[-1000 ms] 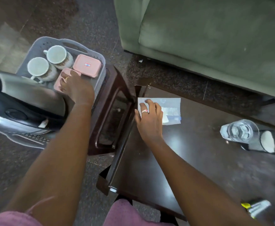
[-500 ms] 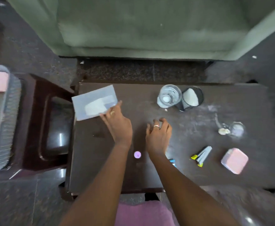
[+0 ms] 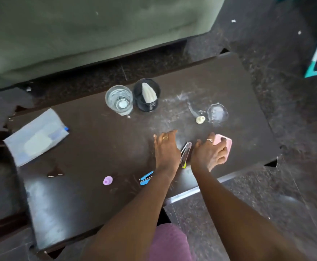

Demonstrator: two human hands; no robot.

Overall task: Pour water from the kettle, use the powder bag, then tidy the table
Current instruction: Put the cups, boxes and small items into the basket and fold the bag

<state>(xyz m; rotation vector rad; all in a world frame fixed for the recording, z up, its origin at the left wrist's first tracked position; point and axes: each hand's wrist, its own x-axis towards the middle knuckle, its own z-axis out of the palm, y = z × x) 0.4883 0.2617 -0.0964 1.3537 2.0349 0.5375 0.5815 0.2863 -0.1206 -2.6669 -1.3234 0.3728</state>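
- Head view: right hand [image 3: 208,153] curls its fingers around a pink box [image 3: 224,144] on the dark table [image 3: 97,151]
- Left hand [image 3: 166,147] lies flat, fingers spread, holding nothing
- Powder bag [image 3: 35,136] rests at the table's far left, well apart from both hands

Both arms bare, reach forward from bottom, side by side. Left hand [image 3: 166,149] flat, palm down, fingers [image 3: 170,133] straight and close together, ring on one finger. Right hand [image 3: 209,153] just beside it, palm down, fingers curled around pink block [image 3: 226,144], thumb on near side, ring on one finger. Hands close, not touching.
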